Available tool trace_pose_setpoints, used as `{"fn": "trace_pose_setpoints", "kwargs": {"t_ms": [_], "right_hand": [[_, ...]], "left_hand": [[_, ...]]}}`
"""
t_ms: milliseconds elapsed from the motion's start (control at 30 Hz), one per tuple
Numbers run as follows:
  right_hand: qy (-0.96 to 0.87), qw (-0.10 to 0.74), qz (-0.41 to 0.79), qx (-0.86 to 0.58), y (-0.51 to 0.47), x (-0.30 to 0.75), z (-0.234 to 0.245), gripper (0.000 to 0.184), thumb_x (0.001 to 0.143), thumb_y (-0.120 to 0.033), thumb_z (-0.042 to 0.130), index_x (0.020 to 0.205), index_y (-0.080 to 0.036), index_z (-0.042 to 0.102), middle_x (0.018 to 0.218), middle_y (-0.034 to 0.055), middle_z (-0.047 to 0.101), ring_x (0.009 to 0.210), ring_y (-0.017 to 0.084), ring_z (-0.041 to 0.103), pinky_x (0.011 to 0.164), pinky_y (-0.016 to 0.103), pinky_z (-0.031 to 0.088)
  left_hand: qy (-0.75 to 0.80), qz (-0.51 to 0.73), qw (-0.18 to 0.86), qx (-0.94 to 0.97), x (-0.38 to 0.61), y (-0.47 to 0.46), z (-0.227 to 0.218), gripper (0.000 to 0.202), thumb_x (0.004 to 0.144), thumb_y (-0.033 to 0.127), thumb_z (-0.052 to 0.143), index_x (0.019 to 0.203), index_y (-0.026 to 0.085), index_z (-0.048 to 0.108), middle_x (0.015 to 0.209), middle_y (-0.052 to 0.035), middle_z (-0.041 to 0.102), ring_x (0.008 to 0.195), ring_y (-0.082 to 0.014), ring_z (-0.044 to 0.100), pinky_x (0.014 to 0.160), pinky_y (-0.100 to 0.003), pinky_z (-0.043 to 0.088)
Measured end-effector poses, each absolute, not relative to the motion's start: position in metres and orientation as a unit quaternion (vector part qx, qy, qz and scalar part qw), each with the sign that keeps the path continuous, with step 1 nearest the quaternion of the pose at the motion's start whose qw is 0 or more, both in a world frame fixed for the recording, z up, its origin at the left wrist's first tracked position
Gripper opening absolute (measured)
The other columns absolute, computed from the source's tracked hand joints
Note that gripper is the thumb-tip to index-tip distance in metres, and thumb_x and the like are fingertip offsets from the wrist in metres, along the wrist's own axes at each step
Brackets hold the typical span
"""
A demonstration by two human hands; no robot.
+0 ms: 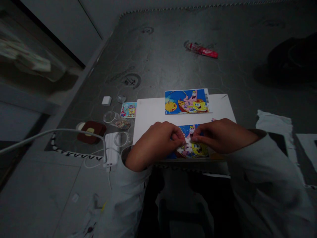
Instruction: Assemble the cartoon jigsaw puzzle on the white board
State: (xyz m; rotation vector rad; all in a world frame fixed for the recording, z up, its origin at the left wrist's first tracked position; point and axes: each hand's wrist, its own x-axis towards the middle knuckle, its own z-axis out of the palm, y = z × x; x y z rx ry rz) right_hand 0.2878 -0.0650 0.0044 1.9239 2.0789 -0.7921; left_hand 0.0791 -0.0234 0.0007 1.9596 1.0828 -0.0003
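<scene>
- Dim room, with a grey patterned mat [160, 59] spread on the floor and carrying everything in view.
- Both grips meet fingertip to fingertip and are pinched on a pale puzzle piece [188, 142]. The left hand [153, 142] comes in from 9 o'clock and the right hand [223, 135] from 3 o'clock.
- I cannot tell which grip bears more of the piece, as both hands are equally near it.
- The piece sits right on top of the half-covered cartoon puzzle [195, 150], touching it or just above it. The puzzle spreads toward 6 o'clock from the fingertips, its long axis running 9 to 3.
- The puzzle lies at the near edge of a white board [153, 110].
- At 12 o'clock from the grips, apart from the puzzle, a printed cartoon picture [187, 101] lies flat on the board with its long axis also 9 to 3.
- Off the board toward 9 and 10 o'clock lie a small cartoon card [128, 109], clear cups [110, 116], a dark red case [91, 131] and a white charger block [112, 150] with its cable.
- Far off at 12 o'clock lies a red wrapper [201, 50].
</scene>
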Motion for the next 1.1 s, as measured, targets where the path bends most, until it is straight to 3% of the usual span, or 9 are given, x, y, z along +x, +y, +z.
{"fn": "trace_pose_setpoints", "kwargs": {"t_ms": [367, 767, 1000, 1100], "right_hand": [[0.681, 0.164, -0.245, 0.67, -0.063, 0.292, -0.005, 0.024, 0.086, -0.044, 0.065, 0.098, -0.031, 0.081, 0.08, 0.0042, 0.075, 0.075, 0.022, 0.065, 0.064, 0.033, 0.041], [0.682, 0.139, -0.241, 0.677, -0.063, 0.302, -0.008, 0.025, 0.084, -0.05, 0.069, 0.093, -0.03, 0.08, 0.075, 0.003, 0.073, 0.068, 0.021, 0.065, 0.063, 0.033, 0.042], [0.62, 0.134, -0.249, 0.731, -0.068, 0.324, 0.005, 0.014, 0.085, -0.037, 0.072, 0.093, -0.029, 0.079, 0.086, 0.0034, 0.079, 0.074, 0.023, 0.069, 0.065, 0.035, 0.044], [0.539, 0.156, -0.21, 0.801, -0.073, 0.346, 0.017, 0.016, 0.086, -0.042, 0.072, 0.092, -0.03, 0.08, 0.094, 0.006, 0.08, 0.08, 0.028, 0.07, 0.066, 0.039, 0.045]], "left_hand": [[0.453, -0.012, 0.422, 0.785, 0.087, -0.024, -0.005, 0.012, 0.086, 0.027, 0.072, 0.093, 0.022, 0.081, 0.081, 0.0008, 0.079, 0.073, -0.0158, 0.069, 0.069, -0.03, 0.043], [0.483, -0.027, 0.383, 0.787, 0.073, -0.019, 0.001, 0.013, 0.085, 0.028, 0.073, 0.092, 0.024, 0.083, 0.08, 0.0006, 0.079, 0.073, -0.0171, 0.069, 0.068, -0.029, 0.041], [0.494, -0.02, 0.372, 0.785, 0.063, -0.016, 0.003, 0.017, 0.087, 0.033, 0.073, 0.096, 0.025, 0.084, 0.084, -0.0003, 0.08, 0.077, -0.0182, 0.07, 0.068, -0.029, 0.042], [0.507, -0.014, 0.355, 0.785, 0.052, -0.013, 0.004, 0.019, 0.089, 0.034, 0.07, 0.097, 0.025, 0.084, 0.089, -0.0017, 0.08, 0.082, -0.02, 0.071, 0.072, -0.03, 0.045]]}}
